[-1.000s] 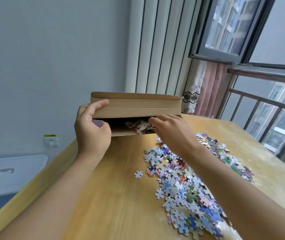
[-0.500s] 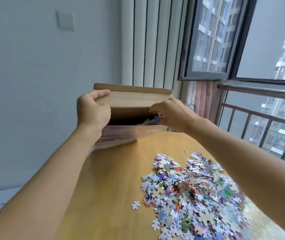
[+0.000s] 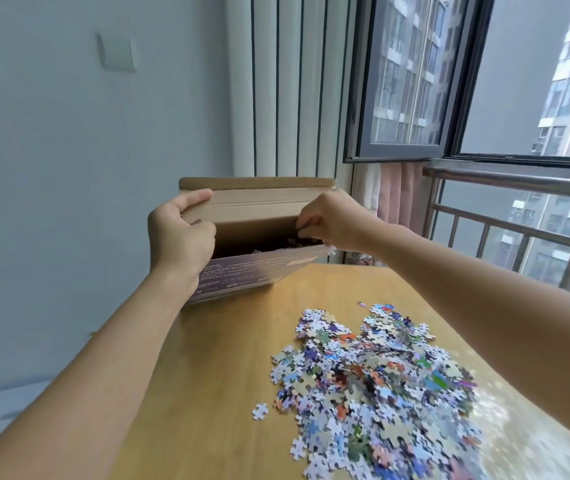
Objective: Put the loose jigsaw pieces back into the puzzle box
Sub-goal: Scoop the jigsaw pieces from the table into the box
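Puzzle box (image 3: 242, 271) raised at far end of tabletop (image 3: 214, 375), opening toward camera, flap up. Left hand (image 3: 179, 240) grips box's left edge, thumb on flap. Right hand (image 3: 332, 223) at opening's right corner, fingers curled around pieces. Loose jigsaw pieces (image 3: 373, 382) heaped on tabletop; single piece (image 3: 260, 411) lies just left of heap.

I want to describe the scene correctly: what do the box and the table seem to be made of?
Puzzle box: apparently plain brown cardboard, matte, with folded flaps and a printed purple outside. Table: looks like light wood or wood laminate, smooth, slight sheen, faint grain.
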Action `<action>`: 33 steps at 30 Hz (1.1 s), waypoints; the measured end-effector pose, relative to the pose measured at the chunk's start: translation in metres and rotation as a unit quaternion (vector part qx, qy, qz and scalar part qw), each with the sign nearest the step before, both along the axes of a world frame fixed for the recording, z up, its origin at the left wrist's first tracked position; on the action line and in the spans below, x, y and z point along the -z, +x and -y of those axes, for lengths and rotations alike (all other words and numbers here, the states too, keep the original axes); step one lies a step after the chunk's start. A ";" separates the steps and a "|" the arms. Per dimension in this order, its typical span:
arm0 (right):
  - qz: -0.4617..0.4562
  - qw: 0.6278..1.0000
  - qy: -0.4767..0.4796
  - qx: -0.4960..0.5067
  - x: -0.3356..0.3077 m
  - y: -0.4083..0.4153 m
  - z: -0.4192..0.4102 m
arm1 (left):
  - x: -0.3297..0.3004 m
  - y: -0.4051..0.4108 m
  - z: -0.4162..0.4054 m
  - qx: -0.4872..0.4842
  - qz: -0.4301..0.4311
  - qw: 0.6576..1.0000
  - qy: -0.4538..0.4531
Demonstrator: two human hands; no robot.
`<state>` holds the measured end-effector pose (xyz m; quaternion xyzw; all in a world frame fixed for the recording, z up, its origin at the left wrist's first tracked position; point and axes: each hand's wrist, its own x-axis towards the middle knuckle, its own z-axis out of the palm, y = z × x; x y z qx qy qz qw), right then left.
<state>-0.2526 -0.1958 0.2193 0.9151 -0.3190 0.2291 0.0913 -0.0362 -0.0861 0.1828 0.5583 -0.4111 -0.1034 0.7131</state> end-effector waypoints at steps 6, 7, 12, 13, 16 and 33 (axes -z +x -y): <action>0.002 0.994 0.107 -0.002 0.032 -0.035 -0.017 | 0.046 -0.003 -0.012 -0.003 0.000 1.000 -0.013; -0.034 0.993 0.113 0.013 0.038 -0.040 -0.019 | 0.051 -0.003 -0.013 -0.003 0.004 1.000 -0.011; -0.064 0.997 0.009 0.033 0.079 -0.046 -0.026 | 0.065 0.001 -0.015 -0.004 0.037 0.999 -0.012; -0.006 1.000 0.002 0.006 0.085 -0.048 -0.030 | 0.069 0.002 -0.016 -0.007 0.052 0.998 -0.019; 0.267 0.963 0.022 0.004 0.104 -0.064 -0.044 | 0.085 0.005 -0.020 -0.036 0.107 0.993 -0.033; -0.042 0.895 0.405 0.184 0.207 -0.011 0.098 | 0.170 0.053 0.007 -0.201 0.065 0.977 -0.031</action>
